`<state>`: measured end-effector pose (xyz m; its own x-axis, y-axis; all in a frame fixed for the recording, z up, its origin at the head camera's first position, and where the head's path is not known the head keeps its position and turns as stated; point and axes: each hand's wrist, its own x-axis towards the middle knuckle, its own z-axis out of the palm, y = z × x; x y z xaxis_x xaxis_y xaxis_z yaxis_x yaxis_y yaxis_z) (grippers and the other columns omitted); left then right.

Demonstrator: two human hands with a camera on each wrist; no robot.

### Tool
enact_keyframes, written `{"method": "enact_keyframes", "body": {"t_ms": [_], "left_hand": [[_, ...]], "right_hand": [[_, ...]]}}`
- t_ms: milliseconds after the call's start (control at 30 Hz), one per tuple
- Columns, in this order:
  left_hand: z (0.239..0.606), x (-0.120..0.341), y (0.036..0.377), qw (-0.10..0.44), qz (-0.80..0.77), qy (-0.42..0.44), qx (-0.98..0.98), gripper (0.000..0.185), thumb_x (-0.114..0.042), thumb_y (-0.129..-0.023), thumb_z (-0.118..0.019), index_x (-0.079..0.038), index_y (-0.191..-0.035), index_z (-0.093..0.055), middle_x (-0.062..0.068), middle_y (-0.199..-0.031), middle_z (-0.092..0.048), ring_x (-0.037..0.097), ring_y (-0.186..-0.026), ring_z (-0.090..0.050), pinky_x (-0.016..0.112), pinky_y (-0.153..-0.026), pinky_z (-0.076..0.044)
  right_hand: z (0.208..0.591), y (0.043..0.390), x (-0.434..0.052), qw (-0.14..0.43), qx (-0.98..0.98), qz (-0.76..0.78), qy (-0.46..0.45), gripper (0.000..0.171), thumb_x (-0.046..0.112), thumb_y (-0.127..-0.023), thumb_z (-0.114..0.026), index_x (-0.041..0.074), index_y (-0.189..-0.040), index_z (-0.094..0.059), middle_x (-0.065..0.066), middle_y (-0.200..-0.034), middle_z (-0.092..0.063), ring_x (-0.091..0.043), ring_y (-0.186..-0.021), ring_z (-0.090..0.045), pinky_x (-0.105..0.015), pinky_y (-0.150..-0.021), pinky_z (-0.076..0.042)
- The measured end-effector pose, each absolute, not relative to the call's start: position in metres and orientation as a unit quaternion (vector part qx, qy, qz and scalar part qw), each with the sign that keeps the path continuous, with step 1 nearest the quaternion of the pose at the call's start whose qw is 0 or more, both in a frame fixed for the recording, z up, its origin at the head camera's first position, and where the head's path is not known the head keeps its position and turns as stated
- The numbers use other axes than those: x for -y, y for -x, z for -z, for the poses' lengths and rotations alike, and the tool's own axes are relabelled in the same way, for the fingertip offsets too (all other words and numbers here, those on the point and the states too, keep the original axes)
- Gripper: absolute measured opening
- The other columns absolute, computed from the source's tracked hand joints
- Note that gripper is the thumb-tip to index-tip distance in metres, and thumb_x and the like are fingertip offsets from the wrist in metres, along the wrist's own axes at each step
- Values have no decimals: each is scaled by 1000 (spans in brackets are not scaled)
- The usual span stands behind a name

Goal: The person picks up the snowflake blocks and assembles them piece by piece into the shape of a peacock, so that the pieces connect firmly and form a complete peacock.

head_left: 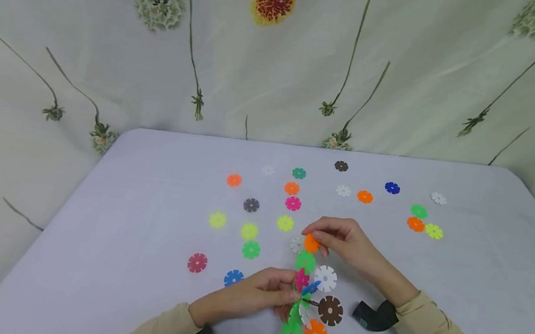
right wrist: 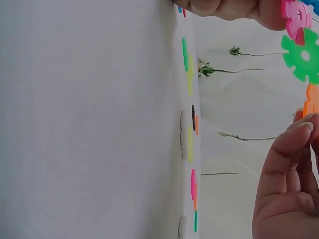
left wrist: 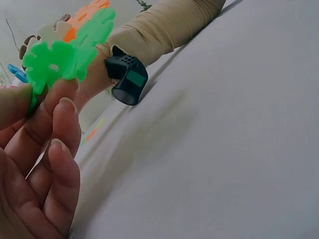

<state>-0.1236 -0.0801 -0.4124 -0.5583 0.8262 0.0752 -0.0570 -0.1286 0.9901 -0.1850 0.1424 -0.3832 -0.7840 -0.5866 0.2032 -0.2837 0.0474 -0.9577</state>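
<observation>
Left hand: our left hand [head_left: 255, 295] pinches the middle of the snowflake-disc chain [head_left: 309, 300], fingers [left wrist: 60, 129] curled round a green disc, thumb on the near face.
Right hand: our right hand [head_left: 342, 241] pinches one orange disc [head_left: 311, 243] between thumb and fingertips, right at the chain's far end; the other fingers are loosely curled.
Chain position: it sits just past our left fingertips and just below our right ones, held a little above the worktop [head_left: 145, 230].
Long axis: the chain runs from near us to away from us, from the orange and green discs by our left wrist to the green disc [head_left: 305, 261] under our right fingers, with white and brown discs branching to the right.
Step in hand: we judge that the orange disc is being slotted onto that far green disc.
Doing it well: we line one notch up with the green disc's notch, turn the disc crosswise to it, and push straight along the axis while the left hand braces.
Loose pieces: more discs lie scattered beyond our right fingers.
</observation>
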Motion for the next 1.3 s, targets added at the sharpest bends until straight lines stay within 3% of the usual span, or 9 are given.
{"method": "enact_keyframes", "body": {"t_ms": [467,733,933,1133,1300], "left_hand": [[415,81,127,343,-665,-348,-565,24,-15,-99,-46,10,-98,-50,28,-69,-46,12,-63,-48,19,-60,-40],[413,85,120,378,-677,-299,-557,26,-13,-98,-49,11,-106,-53,17,-73,-52,11,-67,-52,19,-67,-46],[412,84,120,378,-676,-308,-553,27,-13,-98,-49,12,-108,-53,20,-75,-52,11,-67,-51,19,-67,-47],[411,84,122,374,-666,-301,-572,28,-17,-97,-51,7,-109,-57,9,-74,-55,12,-67,-51,21,-68,-48],[413,84,122,356,-660,-326,-576,24,-15,-98,-50,8,-102,-55,15,-73,-53,11,-66,-49,19,-63,-45]], "right_hand": [[387,183,-142,122,-681,636,342,14,1,-93,-55,-4,-102,-65,-10,-73,-52,-20,-58,-48,-24,-60,-46],[391,175,-143,162,-668,649,324,15,-2,-91,-55,-10,-103,-61,-5,-78,-61,-17,-57,-52,-23,-60,-50],[393,172,-144,154,-648,660,348,14,-3,-91,-55,-9,-103,-61,-5,-80,-62,-18,-58,-52,-23,-59,-50],[391,174,-146,136,-629,652,402,15,-5,-91,-54,-4,-103,-63,-9,-81,-59,-22,-58,-51,-26,-55,-49],[389,177,-139,141,-645,634,404,22,-5,-92,-53,-6,-112,-62,-10,-79,-59,-22,-58,-51,-28,-56,-49]]}}
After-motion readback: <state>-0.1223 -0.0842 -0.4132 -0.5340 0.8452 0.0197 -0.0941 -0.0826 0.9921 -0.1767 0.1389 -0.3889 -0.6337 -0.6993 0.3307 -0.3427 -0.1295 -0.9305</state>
